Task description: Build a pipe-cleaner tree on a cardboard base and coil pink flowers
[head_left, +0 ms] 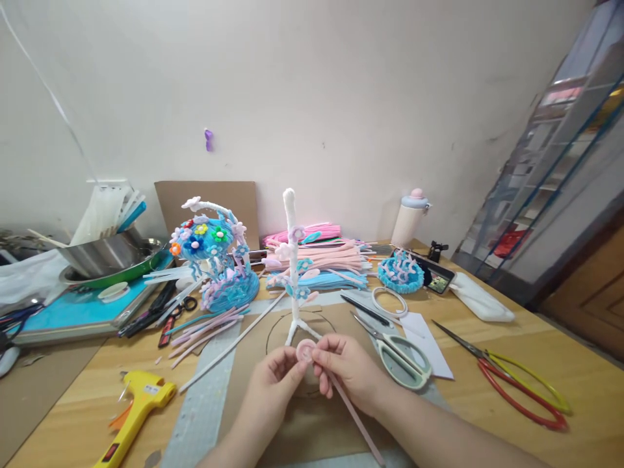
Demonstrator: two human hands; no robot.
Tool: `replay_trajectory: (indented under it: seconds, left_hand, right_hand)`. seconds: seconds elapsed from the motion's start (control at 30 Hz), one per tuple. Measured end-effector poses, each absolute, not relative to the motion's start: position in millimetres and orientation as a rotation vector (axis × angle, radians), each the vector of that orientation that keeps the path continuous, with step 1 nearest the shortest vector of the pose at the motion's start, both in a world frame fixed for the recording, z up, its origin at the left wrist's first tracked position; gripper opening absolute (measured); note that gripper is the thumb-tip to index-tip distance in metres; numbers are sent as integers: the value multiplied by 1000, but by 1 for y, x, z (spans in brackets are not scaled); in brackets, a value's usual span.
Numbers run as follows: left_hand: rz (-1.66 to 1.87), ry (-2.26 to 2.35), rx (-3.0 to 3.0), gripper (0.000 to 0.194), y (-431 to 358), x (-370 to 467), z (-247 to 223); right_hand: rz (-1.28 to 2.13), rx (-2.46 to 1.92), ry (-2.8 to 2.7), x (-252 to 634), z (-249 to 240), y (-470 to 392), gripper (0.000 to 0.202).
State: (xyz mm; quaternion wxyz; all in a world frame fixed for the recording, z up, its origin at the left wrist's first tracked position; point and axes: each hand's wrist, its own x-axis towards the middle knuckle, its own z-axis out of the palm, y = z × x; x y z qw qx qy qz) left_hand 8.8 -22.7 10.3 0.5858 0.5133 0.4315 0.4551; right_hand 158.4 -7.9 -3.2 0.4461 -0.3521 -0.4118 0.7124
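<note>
Between my two hands is a pink pipe cleaner (351,416), its upper end coiled into a small flat spiral. My left hand (275,380) pinches the left edge of the coil with thumb and fingers. On the coil's right side, my right hand (344,370) grips the same pipe cleaner, and its straight tail slants down toward the lower right. Just behind my hands stands a white fuzzy stem (291,260) on splayed feet, with pink, lilac and blue flowers and leaves along it. Brown cardboard (258,364) lies beneath.
A yellow glue gun (141,409) lies at left, near loose pipe cleaners (214,331). A finished flower piece (229,292) stands behind them. Pale green scissors (404,361), red-and-yellow scissors (517,383) and a blue basket-like piece (400,276) are at right. Pipe cleaner bundles (326,260) line the back.
</note>
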Motion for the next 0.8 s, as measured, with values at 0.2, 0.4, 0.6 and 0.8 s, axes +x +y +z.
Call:
replay_trajectory:
  seconds: [0.2,0.4,0.6,0.8]
  left_hand:
    - [1070,1070,1189,35,-24,6,4]
    - [1048,1083,1199,40,-21,10,2]
    - [1000,1067,1280,39,-14,7,12]
    - [935,1146,1706,11,-9,-2,47]
  right_hand:
    - [1692,-880,-1084,154,-2,-15,40]
    - [1701,-888,-1118,159,-1,-13,41]
    - [1693,-911,-1198,163,1,-13,39]
    - [988,-1143,-1851,172,24,-17,26]
